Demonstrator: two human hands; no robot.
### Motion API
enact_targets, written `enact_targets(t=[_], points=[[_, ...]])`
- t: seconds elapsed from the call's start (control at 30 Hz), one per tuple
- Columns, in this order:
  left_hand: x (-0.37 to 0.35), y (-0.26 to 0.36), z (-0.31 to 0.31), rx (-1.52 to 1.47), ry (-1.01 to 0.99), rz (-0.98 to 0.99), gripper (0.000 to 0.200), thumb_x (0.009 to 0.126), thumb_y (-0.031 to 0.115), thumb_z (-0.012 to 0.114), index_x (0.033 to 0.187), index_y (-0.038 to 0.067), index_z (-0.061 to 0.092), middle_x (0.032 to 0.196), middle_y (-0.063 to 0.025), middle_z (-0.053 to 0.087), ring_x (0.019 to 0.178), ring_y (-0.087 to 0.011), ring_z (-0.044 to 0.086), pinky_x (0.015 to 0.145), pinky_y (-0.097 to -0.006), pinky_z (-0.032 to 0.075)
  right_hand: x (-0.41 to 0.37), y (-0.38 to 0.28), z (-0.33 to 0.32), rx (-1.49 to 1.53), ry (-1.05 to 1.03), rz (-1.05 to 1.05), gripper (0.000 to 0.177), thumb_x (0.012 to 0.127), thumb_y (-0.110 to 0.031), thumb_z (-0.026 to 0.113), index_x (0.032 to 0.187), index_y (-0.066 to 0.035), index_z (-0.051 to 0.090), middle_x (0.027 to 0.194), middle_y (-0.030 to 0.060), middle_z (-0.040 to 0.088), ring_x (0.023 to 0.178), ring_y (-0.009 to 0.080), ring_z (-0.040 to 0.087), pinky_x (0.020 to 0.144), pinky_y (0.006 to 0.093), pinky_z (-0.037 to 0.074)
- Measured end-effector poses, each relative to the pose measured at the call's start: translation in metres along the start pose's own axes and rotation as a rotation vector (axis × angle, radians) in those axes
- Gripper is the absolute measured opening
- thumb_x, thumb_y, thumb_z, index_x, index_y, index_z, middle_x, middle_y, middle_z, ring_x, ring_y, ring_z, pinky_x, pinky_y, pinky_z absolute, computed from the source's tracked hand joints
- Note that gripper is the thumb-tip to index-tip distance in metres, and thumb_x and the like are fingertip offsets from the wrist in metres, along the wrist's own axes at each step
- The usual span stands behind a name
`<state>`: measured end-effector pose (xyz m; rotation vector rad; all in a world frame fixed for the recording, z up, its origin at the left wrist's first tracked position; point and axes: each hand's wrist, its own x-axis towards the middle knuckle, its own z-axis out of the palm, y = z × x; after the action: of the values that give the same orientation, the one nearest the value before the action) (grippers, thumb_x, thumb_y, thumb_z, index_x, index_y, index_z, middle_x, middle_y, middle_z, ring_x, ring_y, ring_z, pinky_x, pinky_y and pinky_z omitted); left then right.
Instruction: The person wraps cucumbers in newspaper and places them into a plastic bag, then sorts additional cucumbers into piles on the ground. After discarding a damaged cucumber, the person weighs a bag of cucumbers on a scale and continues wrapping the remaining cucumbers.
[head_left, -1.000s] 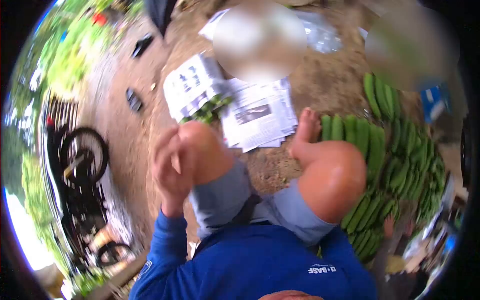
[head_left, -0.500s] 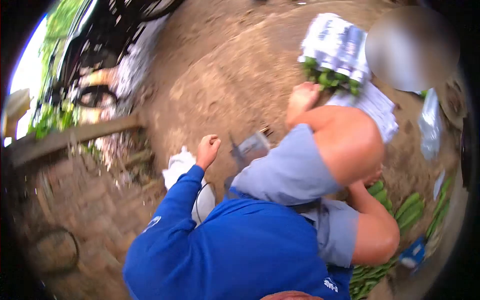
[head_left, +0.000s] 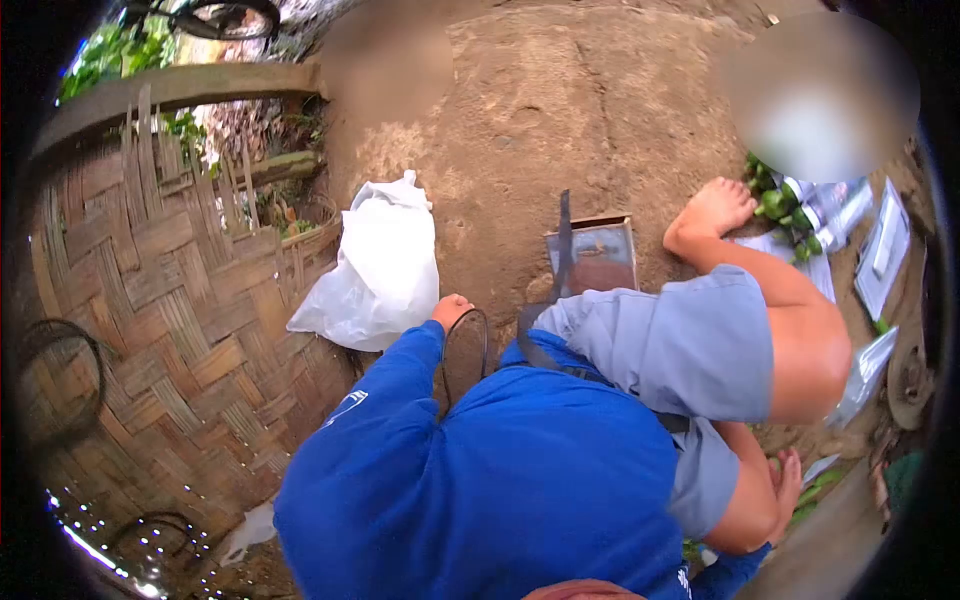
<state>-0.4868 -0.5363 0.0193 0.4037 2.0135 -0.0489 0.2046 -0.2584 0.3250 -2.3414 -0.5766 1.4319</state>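
Observation:
My left hand (head_left: 455, 309) is low at my left side, fingers curled, beside the lower right edge of a white plastic bag (head_left: 385, 262). A thin black cable (head_left: 486, 345) loops next to it; what the curled fingers hold, if anything, is hidden. At the lower right, my right hand (head_left: 789, 482) rests against the outer side of my bent knee, fingers stretched out. Green leaves or pods (head_left: 822, 485) lie on the ground just beyond it. Between my left hand and my raised leg sits a shallow box-like object (head_left: 605, 250) with a dark strap (head_left: 565, 235) across it.
Green vegetables (head_left: 778, 206) partly wrapped in pale material lie near my bare foot (head_left: 715, 208). Clear plastic packets (head_left: 868, 375) lie at the right. A woven bamboo panel (head_left: 180, 310) and a wooden beam (head_left: 190, 85) stand at the left, over packed earth (head_left: 520, 140).
The view has turned, bringing the white bag and woven panel into fuller sight. My left hand has come lower, nearer my body. My right hand now shows beside my knee.

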Motion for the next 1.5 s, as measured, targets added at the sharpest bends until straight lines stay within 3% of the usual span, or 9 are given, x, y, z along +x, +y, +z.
enact_targets(t=[0.13, 0.23, 0.4, 0.73, 0.97, 1.1, 1.2, 1.47, 1.5], points=[[0.02, 0.002, 0.014, -0.108, 0.256, 0.115, 0.03, 0.082, 0.026, 0.076, 0.096, 0.0, 0.073, 0.093, -0.0165, 0.074, 0.091, -0.0286, 0.07, 0.082, -0.0388, 0.054, 0.04, 0.031, -0.049, -0.045, -0.236, 0.073, 0.033, 0.097, -0.025, 0.061, 0.121, -0.001, 0.06, 0.105, 0.0132, 0.062, 0.099, 0.0223, 0.061, 0.086, 0.0351, 0.048], [0.066, 0.04, 0.001, -0.175, 0.417, 0.379, 0.024, 0.085, 0.02, 0.071, 0.098, 0.0, 0.074, 0.094, -0.0167, 0.074, 0.091, -0.027, 0.071, 0.083, -0.0377, 0.055, 0.022, 0.001, -0.05, -1.025, -0.272, -0.595, 0.031, 0.101, -0.027, 0.056, 0.113, 0.001, 0.062, 0.097, 0.0124, 0.062, 0.092, 0.021, 0.061, 0.081, 0.0367, 0.048], [0.11, 0.246, -0.091, -0.357, 0.501, 0.675, 0.018, 0.095, 0.014, 0.066, 0.106, 0.001, 0.072, 0.102, -0.009, 0.072, 0.093, -0.0194, 0.067, 0.084, -0.0329, 0.055, 0.024, 0.004, -0.051, -0.131, -0.004, -0.058, 0.032, 0.1, -0.033, 0.06, 0.115, -0.006, 0.068, 0.092, 0.0098, 0.072, 0.086, 0.0218, 0.069, 0.078, 0.0353, 0.055], [-0.168, 0.641, -0.051, -0.38, -0.259, 1.462, 0.022, 0.103, 0.019, 0.062, 0.119, 0.005, 0.068, 0.106, -0.0002, 0.067, 0.098, -0.0083, 0.059, 0.088, -0.0256, 0.046, -0.04, 0.086, -0.019, 0.729, 0.147, -0.504, 0.04, 0.106, -0.031, 0.047, 0.121, 0.0, 0.068, 0.117, 0.0148, 0.071, 0.113, 0.0225, 0.065, 0.104, 0.0358, 0.046], [-0.35, 0.644, 0.08, 0.605, -0.676, 1.756, 0.03, 0.096, 0.006, 0.064, 0.125, 0.002, 0.064, 0.114, -0.0063, 0.069, 0.102, -0.016, 0.063, 0.09, -0.0298, 0.048, -0.091, 0.094, 0.033, 0.512, 0.568, -0.75, 0.042, 0.104, -0.028, 0.051, 0.131, 0.001, 0.062, 0.134, 0.0134, 0.064, 0.125, 0.0228, 0.058, 0.112, 0.0354, 0.039], [-0.428, 0.613, 0.146, 1.138, -0.742, 2.28, 0.04, 0.086, 0.012, 0.072, 0.122, 0.0, 0.063, 0.119, -0.0211, 0.067, 0.107, -0.0381, 0.065, 0.092, -0.0424, 0.051, -0.096, 0.097, 0.054, 0.285, 0.831, -0.818, 0.049, 0.1, -0.031, 0.06, 0.137, 0.0, 0.056, 0.137, 0.0193, 0.058, 0.128, 0.0304, 0.055, 0.109, 0.0362, 0.04], [-0.463, 0.605, 0.202, 1.32, -0.978, 2.249, 0.037, 0.087, 0.015, 0.071, 0.12, -0.001, 0.062, 0.118, -0.0221, 0.066, 0.109, -0.0423, 0.062, 0.091, -0.0461, 0.05, -0.116, 0.093, 0.059, 0.116, 0.934, -0.771, 0.058, 0.095, -0.042, 0.064, 0.136, -0.002, 0.057, 0.14, 0.0223, 0.054, 0.128, 0.0363, 0.053, 0.108, 0.0433, 0.039], [-0.366, 0.674, 0.333, 1.708, -0.717, 2.448, 0.049, 0.086, 0.024, 0.074, 0.128, 0.002, 0.061, 0.12, -0.0213, 0.066, 0.106, -0.0402, 0.065, 0.092, -0.0474, 0.051, -0.104, 0.113, 0.036, 0.28, 0.793, -0.758, 0.067, 0.092, -0.053, 0.061, 0.139, -0.004, 0.055, 0.144, 0.0191, 0.052, 0.132, 0.0367, 0.047, 0.111, 0.0513, 0.027], [-0.373, 0.671, 0.334, 1.833, -0.729, 2.199, 0.051, 0.086, 0.026, 0.074, 0.129, 0.002, 0.06, 0.12, -0.0214, 0.067, 0.106, -0.0388, 0.066, 0.092, -0.0467, 0.052, -0.103, 0.116, 0.032, 0.327, 0.749, -0.79, 0.068, 0.093, -0.053, 0.06, 0.139, -0.004, 0.055, 0.145, 0.0189, 0.051, 0.134, 0.0361, 0.045, 0.113, 0.0509, 0.025]])
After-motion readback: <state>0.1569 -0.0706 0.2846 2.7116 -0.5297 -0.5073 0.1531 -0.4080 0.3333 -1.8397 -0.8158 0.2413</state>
